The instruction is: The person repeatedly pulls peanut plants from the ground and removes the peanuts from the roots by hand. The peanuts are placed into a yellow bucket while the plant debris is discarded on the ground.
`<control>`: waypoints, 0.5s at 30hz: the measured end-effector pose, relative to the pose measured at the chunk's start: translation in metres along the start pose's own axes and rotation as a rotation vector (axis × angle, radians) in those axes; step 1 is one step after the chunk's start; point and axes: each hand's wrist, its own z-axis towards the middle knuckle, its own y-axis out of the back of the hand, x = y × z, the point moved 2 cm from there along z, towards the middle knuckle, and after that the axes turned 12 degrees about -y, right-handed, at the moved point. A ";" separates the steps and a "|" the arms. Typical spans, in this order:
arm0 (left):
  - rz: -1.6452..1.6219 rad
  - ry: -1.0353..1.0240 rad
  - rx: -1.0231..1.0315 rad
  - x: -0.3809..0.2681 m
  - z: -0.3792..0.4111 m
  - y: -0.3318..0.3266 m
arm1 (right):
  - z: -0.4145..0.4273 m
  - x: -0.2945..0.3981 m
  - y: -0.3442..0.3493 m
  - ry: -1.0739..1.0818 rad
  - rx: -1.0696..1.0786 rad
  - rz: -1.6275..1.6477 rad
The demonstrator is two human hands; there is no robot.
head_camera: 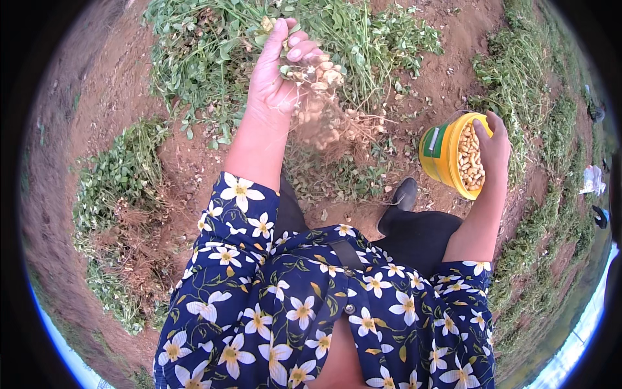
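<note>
My left hand (277, 68) is closed around the stems of an uprooted peanut plant. Its cluster of pale pods (326, 75) and thin roots hangs beside the fingers, above another bunch of pods and roots (359, 126), partly blurred. At the right, my right hand (495, 143) is at the open mouth of a yellow plastic bucket (442, 160), its thumb over the opening. Unshelled peanuts (469, 160) lie inside the bucket, which tilts toward me. The palm side is hidden, so whether those fingers grip the rim or hold pods is unclear.
A large heap of green peanut plants (214, 58) lies ahead on reddish soil. Another pile, with roots exposed (131, 223), is at the left. Rows of pulled plants (539, 243) run along the right. My dark boot (406, 194) stands near the bucket.
</note>
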 end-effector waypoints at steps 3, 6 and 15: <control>-0.046 -0.039 -0.032 0.005 0.001 0.003 | -0.045 0.083 -0.045 0.158 0.486 0.452; -0.071 -0.048 -0.057 0.011 0.000 0.003 | -0.099 0.151 -0.074 0.330 0.783 0.700; -0.132 0.130 0.020 0.004 -0.001 0.000 | -0.123 0.193 -0.078 0.338 0.971 0.705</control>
